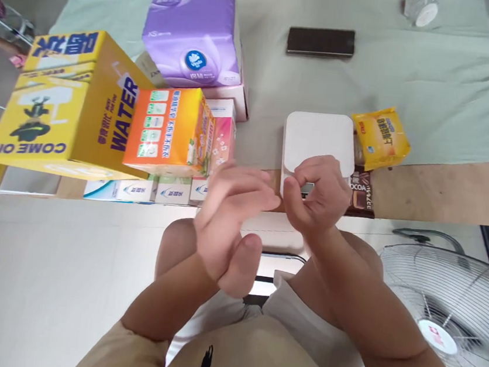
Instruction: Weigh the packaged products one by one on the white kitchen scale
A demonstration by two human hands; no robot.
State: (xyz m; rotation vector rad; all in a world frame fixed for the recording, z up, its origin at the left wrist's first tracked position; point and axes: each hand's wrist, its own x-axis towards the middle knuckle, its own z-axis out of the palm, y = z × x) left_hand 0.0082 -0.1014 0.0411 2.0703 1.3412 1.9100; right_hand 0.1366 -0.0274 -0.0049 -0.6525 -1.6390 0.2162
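A white kitchen scale [315, 140] lies at the near edge of the table. My right hand [316, 194] rests curled on its front edge, fingers bent over the small display; nothing shows inside them. My left hand [232, 217] hovers just left of the scale with fingers stretched out together and the thumb hanging down, holding nothing. A yellow snack packet [381, 137] and a brown cocoa packet [361, 194] lie right of the scale.
An orange tissue pack [168, 130], a yellow carton marked WATER [70, 105] and a purple tissue pack [194, 36] crowd the table's left. A dark phone [321, 41] lies farther back. A floor fan [449, 324] stands at my right.
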